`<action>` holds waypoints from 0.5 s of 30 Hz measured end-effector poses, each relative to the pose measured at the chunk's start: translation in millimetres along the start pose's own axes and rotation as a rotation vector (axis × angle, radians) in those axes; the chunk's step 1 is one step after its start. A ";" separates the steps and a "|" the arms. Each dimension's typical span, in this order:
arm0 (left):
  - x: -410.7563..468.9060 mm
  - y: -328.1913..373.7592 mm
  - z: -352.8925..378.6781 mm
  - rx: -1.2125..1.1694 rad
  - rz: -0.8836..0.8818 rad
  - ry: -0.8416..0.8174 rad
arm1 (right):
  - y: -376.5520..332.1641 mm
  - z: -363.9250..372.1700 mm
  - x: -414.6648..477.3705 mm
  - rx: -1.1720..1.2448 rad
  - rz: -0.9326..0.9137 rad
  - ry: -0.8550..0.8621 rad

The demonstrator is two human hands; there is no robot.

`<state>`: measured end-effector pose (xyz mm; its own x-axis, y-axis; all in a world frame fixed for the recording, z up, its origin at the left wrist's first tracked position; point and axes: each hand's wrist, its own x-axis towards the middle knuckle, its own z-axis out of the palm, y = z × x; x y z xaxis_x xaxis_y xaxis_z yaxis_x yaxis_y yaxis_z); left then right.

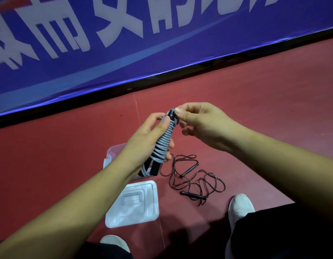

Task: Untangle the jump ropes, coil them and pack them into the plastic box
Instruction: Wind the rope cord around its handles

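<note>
Down at the bottom edge, two white shoes, the left [114,242] and the right [240,206], stand on the dark red sports floor [255,109], with black trousers [283,230] above the right one. Between the feet, slightly farther out, a white translucent plastic lid with a moulded handle recess [132,204] lies flat on the floor. Just right of it a thin black jump rope with two slim black handles [191,182] sprawls in loose, crossing loops, untouched by either hand. Beyond the lid sits the clear plastic box [113,152], mostly hidden behind the left forearm and wrist, so what it holds cannot be made out. Above the box, in the air, the left hand [143,139] grips a grey jump rope wound in tight turns [162,143] around its paired black handles [154,169], thumb pressed on the upper coils and fingers wrapped round the far side. The right hand [201,122] pinches the top of that bundle between thumb and forefinger, the other fingers curled loosely below. Farthest away, a blue banner [162,53] runs along the floor's edge, bearing large white Chinese characters that are cropped by the top of the view and cannot be read whole.
</note>
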<state>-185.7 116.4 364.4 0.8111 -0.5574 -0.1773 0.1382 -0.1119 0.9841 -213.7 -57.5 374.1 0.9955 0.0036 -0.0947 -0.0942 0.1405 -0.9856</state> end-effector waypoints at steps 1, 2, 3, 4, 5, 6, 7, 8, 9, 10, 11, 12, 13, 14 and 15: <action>0.8 0.6 -3.4 0.095 0.019 0.009 | -1.7 -0.7 0.3 0.040 0.039 -0.032; 1.1 0.8 -6.7 0.206 0.050 0.020 | -3.1 -1.7 0.6 0.028 0.063 -0.045; 1.2 0.5 -9.9 0.304 0.084 0.028 | -3.8 -2.9 0.8 -0.019 0.076 -0.048; 0.8 -0.2 -11.9 0.365 0.105 0.035 | -4.4 -3.8 0.5 -0.072 0.087 -0.049; 0.1 -0.9 -12.7 0.396 0.108 0.034 | -4.9 -4.5 0.1 -0.107 0.104 -0.049; -0.8 -1.7 -12.8 0.401 0.098 0.024 | -5.7 -4.4 -0.4 -0.114 0.126 -0.048; -1.6 -2.2 -12.2 0.395 0.083 0.014 | -5.9 -4.3 -0.2 -0.105 0.147 -0.045; -2.4 -1.9 -11.0 0.385 0.068 0.009 | -5.7 -3.3 -0.4 -0.084 0.166 -0.035; -3.1 -1.7 -10.5 0.373 0.053 0.007 | -5.2 -1.7 0.0 -0.046 0.187 -0.011; -3.7 -2.0 -9.9 0.354 0.037 0.004 | -4.1 -0.6 0.8 0.011 0.212 0.025; -4.7 -1.6 -9.5 0.335 0.018 -0.001 | -3.4 0.1 1.4 0.082 0.245 0.070; -5.3 -1.8 -9.9 0.330 0.004 -0.005 | -3.0 0.4 2.0 0.156 0.281 0.115; -4.5 -2.2 -11.0 0.339 -0.004 -0.003 | -2.4 0.3 2.6 0.229 0.314 0.156; -3.5 -2.5 -12.3 0.352 -0.008 -0.003 | -1.9 1.0 3.5 0.291 0.339 0.185; -2.3 -2.2 -13.8 0.364 -0.010 -0.009 | -1.6 1.2 4.7 0.328 0.349 0.194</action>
<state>-180.0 129.3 362.8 0.8053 -0.5619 -0.1889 -0.0664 -0.4021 0.9132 -208.9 -56.6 375.4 0.8821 -0.0738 -0.4653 -0.3817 0.4671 -0.7976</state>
